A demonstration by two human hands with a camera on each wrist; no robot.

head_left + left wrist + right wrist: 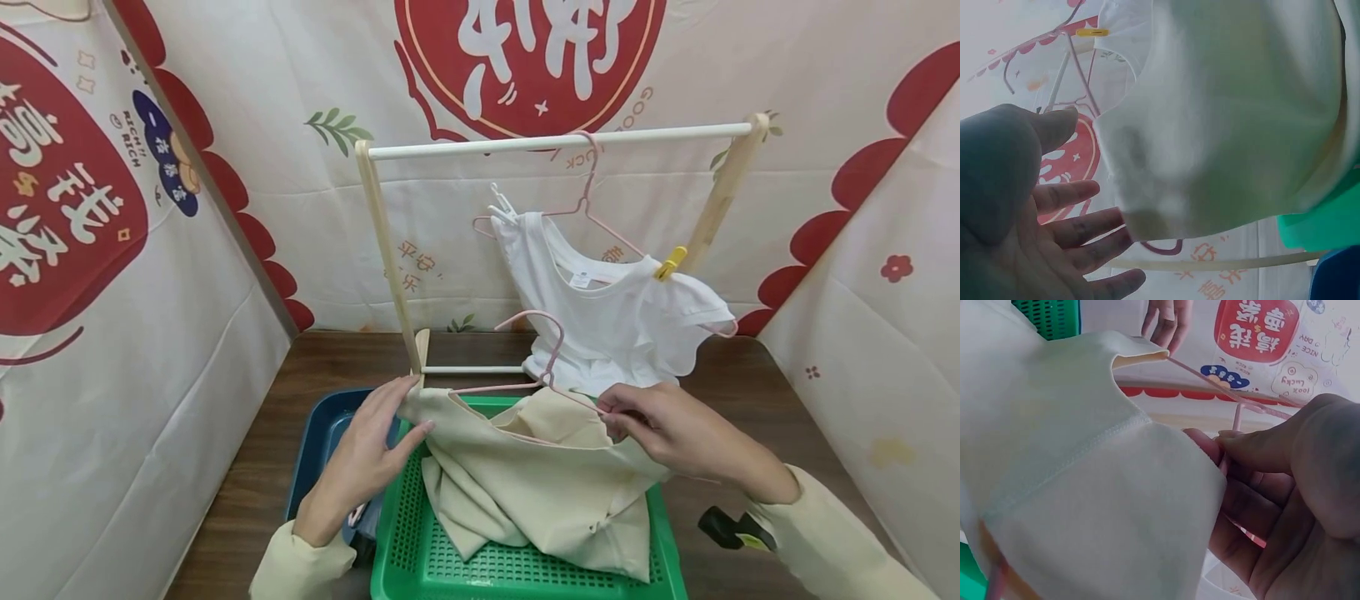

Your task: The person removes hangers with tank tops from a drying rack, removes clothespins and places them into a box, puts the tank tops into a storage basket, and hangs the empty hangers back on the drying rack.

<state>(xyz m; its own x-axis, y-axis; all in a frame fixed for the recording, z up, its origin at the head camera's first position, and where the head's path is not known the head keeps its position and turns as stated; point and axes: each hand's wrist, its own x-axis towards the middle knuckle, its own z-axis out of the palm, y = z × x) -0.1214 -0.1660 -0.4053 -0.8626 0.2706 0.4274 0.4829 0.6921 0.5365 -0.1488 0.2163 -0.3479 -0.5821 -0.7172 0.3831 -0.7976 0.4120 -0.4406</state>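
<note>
A cream shirt (540, 475) drapes from a pink clothes hanger (551, 367), whose hook points up. My left hand (367, 454) is at the shirt's left shoulder, its fingers extended along the cloth; in the left wrist view the fingertips (1119, 228) meet the shirt's edge. With thumb and forefinger, my right hand (660, 425) pinches the hanger's right arm close to the neckline. The right wrist view shows this right hand (1272, 487) beside the cream fabric (1110, 506) with its stitched seam. Below the shirt is a green basket (435, 575).
Behind stands a wooden rack with a white rail (465, 148). A white T-shirt (600, 317) hangs there on another pink hanger, with a white clip (504, 208) and a yellow clip (670, 263). A blue tray (315, 442) lies left of the basket. Printed cloth walls surround the brown table (247, 475).
</note>
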